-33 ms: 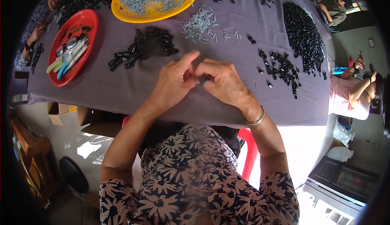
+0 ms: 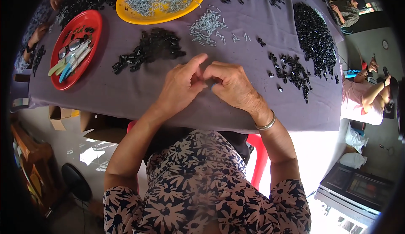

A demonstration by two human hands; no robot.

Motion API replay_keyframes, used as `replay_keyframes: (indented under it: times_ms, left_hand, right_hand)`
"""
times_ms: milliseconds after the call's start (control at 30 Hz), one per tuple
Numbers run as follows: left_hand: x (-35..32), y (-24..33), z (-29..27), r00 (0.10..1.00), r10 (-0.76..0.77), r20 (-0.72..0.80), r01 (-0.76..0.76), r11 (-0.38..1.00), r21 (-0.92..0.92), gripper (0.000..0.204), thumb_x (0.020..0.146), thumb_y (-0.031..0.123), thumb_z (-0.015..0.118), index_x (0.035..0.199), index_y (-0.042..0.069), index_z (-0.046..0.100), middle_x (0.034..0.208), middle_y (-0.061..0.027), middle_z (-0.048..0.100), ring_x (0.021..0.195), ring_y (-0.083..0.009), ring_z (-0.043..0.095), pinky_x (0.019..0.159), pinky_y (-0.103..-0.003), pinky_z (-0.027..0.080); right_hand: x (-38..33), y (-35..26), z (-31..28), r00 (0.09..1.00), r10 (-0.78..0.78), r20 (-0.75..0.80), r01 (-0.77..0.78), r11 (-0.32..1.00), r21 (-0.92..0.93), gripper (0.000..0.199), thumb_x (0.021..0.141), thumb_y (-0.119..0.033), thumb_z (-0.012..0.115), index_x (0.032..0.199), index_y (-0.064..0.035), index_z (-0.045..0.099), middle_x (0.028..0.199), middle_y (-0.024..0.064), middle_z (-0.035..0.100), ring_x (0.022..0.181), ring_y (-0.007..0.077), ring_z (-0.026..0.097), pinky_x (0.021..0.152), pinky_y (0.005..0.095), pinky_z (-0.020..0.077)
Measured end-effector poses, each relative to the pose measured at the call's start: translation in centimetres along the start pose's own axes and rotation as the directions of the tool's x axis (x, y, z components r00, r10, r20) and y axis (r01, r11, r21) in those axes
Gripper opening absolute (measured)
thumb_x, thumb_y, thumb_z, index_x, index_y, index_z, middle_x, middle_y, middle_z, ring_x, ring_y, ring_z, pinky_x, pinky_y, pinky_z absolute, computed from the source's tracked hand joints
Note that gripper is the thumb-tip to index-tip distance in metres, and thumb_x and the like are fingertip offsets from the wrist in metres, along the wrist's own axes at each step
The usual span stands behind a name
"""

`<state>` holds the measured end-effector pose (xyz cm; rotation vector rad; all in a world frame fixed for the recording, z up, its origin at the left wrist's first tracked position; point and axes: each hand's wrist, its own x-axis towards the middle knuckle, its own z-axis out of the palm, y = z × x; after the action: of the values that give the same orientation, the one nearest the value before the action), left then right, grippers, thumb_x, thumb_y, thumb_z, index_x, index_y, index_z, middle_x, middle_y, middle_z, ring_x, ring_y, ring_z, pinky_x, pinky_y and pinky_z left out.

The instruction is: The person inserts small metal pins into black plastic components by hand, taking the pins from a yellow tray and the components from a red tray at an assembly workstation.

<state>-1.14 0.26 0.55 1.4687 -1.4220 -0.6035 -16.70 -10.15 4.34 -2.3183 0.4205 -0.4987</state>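
Note:
Over the near part of the cloth, my left hand and my right hand meet, fingers curled and thumbs turned inward. Their fingertips come together, and whatever they pinch is hidden or too small to name. Just beyond them lies a loose pile of small silver spring-like pieces. Left of that spreads a heap of small black plastic parts. More black parts are scattered to the right of my right hand.
A red tray at the left holds knife-like tools and glasses. At the far side, a yellow plate carries many silver pieces. A big black heap covers the right side. Other people sit around the purple-grey tablecloth.

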Motion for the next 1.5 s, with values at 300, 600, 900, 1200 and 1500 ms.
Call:
replay_keyframes:
  times_ms: [300, 600, 900, 1200, 1500]
  left_hand:
    - [0.1, -0.7, 0.6, 0.993, 0.112, -0.039, -0.112, 0.994, 0.013, 0.050, 0.075, -0.002, 0.077, 0.121, 0.006, 0.060, 0.083, -0.0023, 0.067, 0.068, -0.0179, 0.060, 0.070, -0.032, 0.050]
    - [0.0, -0.4, 0.2, 0.998, 0.070, -0.003, -0.070, 0.997, 0.037, 0.044, 0.075, -0.001, 0.073, 0.117, 0.007, 0.062, 0.086, -0.0039, 0.068, 0.075, -0.0222, 0.062, 0.076, -0.036, 0.050]
    - [0.1, 0.0, 0.3, 0.998, 0.059, 0.006, -0.059, 0.997, 0.046, 0.041, 0.076, 0.001, 0.070, 0.116, 0.008, 0.062, 0.088, -0.0051, 0.069, 0.078, -0.0256, 0.064, 0.077, -0.038, 0.050]
    - [0.0, -0.2, 0.5, 0.996, 0.091, -0.016, -0.090, 0.995, 0.043, 0.039, 0.076, -0.001, 0.071, 0.113, 0.007, 0.063, 0.089, -0.0061, 0.069, 0.080, -0.0263, 0.066, 0.078, -0.037, 0.050]
    - [0.2, -0.5, 0.6, 0.991, 0.127, -0.027, -0.127, 0.992, 0.028, 0.039, 0.074, -0.001, 0.073, 0.111, 0.005, 0.063, 0.087, -0.0064, 0.068, 0.080, -0.0258, 0.066, 0.076, -0.038, 0.048]
  right_hand:
    - [1.2, 5.8, -4.4, 0.824, 0.459, -0.331, -0.418, 0.888, 0.190, 0.020, 0.089, 0.005, 0.055, 0.095, -0.0051, 0.070, 0.078, -0.0020, 0.065, 0.061, 0.0030, 0.056, 0.052, 0.0198, 0.0452]
    - [-0.8, 11.7, -13.8, 0.621, 0.428, -0.657, -0.525, 0.849, 0.057, 0.018, 0.087, -0.001, 0.060, 0.100, -0.0045, 0.073, 0.078, -0.0027, 0.066, 0.063, 0.0037, 0.054, 0.056, 0.0207, 0.0435]
    - [0.7, 12.0, -12.9, 0.892, 0.332, -0.306, -0.423, 0.850, -0.313, 0.020, 0.077, -0.001, 0.062, 0.093, -0.0075, 0.074, 0.078, 0.0086, 0.071, 0.071, 0.0195, 0.067, 0.070, 0.0314, 0.0524]
    - [2.0, 9.9, -11.7, 0.846, 0.485, -0.222, -0.533, 0.780, -0.328, 0.014, 0.076, -0.002, 0.065, 0.089, -0.0034, 0.070, 0.074, 0.0085, 0.068, 0.069, 0.0196, 0.065, 0.067, 0.0324, 0.0516]
    - [-0.8, 7.8, -8.3, 0.924, 0.254, -0.285, -0.284, 0.956, -0.069, 0.027, 0.074, 0.011, 0.056, 0.097, 0.0003, 0.065, 0.080, 0.0020, 0.064, 0.073, 0.0065, 0.058, 0.071, 0.0212, 0.0486]
